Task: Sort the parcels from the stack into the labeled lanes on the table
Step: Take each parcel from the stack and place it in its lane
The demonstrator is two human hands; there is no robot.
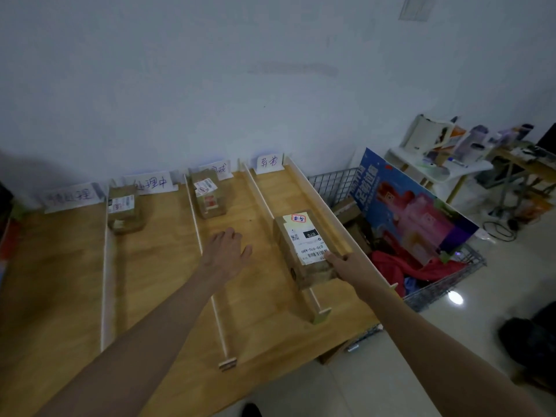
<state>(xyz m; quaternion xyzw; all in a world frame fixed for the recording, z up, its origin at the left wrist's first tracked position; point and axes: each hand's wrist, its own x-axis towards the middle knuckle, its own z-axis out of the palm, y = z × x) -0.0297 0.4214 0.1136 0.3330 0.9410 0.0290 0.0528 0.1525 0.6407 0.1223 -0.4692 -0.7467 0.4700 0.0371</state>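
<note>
"070-070-A80" and "070" — parcel label (pixel 310 239) — "异常" on lane card (pixel 268 162)

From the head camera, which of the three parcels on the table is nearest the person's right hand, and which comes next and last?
Measured from the right hand:
1. The parcel with the red-marked label, in the far-right lane, touching the hand.
2. The parcel with the red stickers, one lane to the left, near the back.
3. The parcel with the white label, one lane farther left, farthest away.
</note>
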